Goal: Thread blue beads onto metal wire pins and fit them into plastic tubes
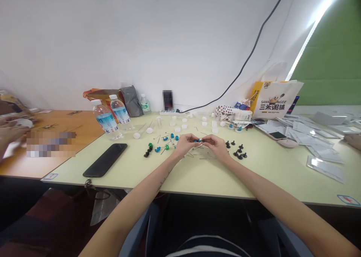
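A small blue-and-black part [199, 141] is pinched between my two hands above the table. My left hand [185, 145] has its fingers closed on the blue side. My right hand [217, 145] closes on the black end; finer detail is too small to make out. Left of my hands lie several blue parts [172, 136], green parts [167, 147] and black pieces [146, 153]. Beside my right hand are several black knob-like pieces [240, 150]. Thin metal rods [191, 155] are scattered under and around my hands.
Clear tubes and white caps [184, 126] stand and lie behind my hands. To the left are a dark phone [105, 160] and two water bottles [106, 121]. A paper bag [275, 101] and white flat packets [324, 167] occupy the right. Another person's hand [11, 133] is far left.
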A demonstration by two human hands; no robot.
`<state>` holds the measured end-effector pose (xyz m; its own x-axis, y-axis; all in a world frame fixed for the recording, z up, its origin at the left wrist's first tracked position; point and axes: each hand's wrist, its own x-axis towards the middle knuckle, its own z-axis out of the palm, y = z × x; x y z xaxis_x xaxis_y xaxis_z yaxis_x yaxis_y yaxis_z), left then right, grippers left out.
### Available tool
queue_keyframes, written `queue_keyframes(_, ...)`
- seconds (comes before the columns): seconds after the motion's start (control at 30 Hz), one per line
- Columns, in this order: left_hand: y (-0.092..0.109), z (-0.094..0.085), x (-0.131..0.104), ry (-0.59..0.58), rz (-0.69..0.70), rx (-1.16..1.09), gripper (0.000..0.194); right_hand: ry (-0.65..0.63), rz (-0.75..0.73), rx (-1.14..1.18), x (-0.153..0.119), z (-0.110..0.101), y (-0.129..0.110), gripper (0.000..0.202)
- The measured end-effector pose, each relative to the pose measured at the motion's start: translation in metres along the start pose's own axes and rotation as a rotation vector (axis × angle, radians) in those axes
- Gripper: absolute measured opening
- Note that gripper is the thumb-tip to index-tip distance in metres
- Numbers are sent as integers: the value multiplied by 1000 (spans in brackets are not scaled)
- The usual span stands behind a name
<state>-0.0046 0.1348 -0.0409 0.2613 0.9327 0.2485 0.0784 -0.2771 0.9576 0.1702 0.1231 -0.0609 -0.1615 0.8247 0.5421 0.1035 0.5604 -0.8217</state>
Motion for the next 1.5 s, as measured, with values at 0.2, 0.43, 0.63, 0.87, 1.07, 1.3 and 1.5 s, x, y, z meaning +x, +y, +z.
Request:
queue_keyframes(0.2,3,0,-1,1,-18,-25,27,-8,-10,1,0,0,1,19)
queue_keyframes(0.43,-4,-2,2,-20,4,-6,29,-5,-5,-21,-1,-1,1,22)
queue_keyframes(0.63,-3,-2,2,-29,0,-2,27,-7,17,-18,-1,-1,0,25)
queue_keyframes(0.87,-2,-2,0,-17,-17,7,27,9,63,-20,-1,0,-2,24)
queue_keyframes(1.07,-2,-3,0,-30,-27,-11,27,4,61,-29,-1,1,-3,22)
queue_keyframes(1.3,0,-3,0,-28,-41,0,27,9,54,-64,-1,0,-3,21)
queue_keyframes(1.5,-1,-3,1,-26,-33,4,27,-2,57,-48,-1,0,-4,21)
